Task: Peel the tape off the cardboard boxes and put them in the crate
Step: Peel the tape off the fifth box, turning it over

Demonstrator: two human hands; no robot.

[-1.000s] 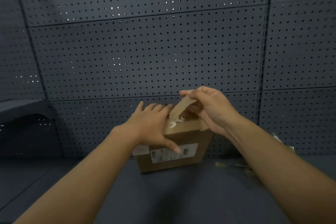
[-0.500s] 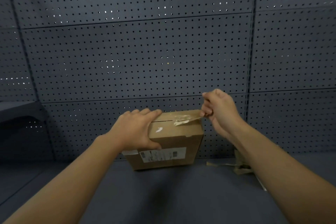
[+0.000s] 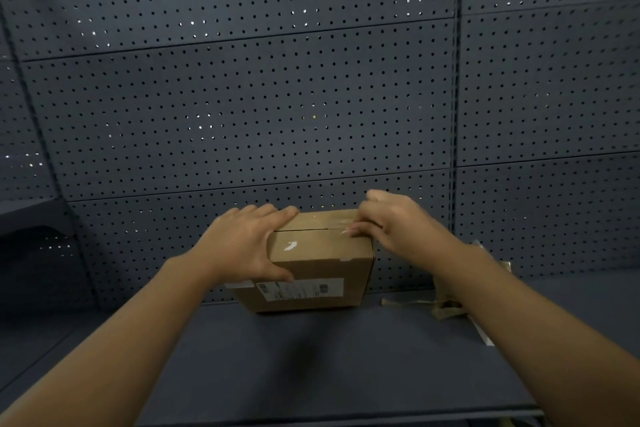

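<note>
With 1 cardboard box (image 3: 317,262) on the worktop (image 3: 311,357), left hand (image 3: 244,248) fingers spread bracing it, right hand (image 3: 398,224) fingers picking at remaining tape (image 3: 341,230) by the seam, peeling appears incomplete; no crate is visible.

It looked like a stockroom or the back of a shop. The far wall was all dark blue-grey pegboard panels (image 3: 242,107), perforated in even rows and stacked one above another, with a slotted metal upright (image 3: 456,80) dividing them on the right, the kind of backing used on retail shelving. Below ran a plain shelf (image 3: 311,357) in the same dark colour, and another short shelf (image 3: 31,215) jutted out at the far left. A brown cardboard box (image 3: 322,263) with a printed shipping label (image 3: 301,289) stood against the panels, and scraps of peeled brown tape (image 3: 446,305) lay to its right.
</note>
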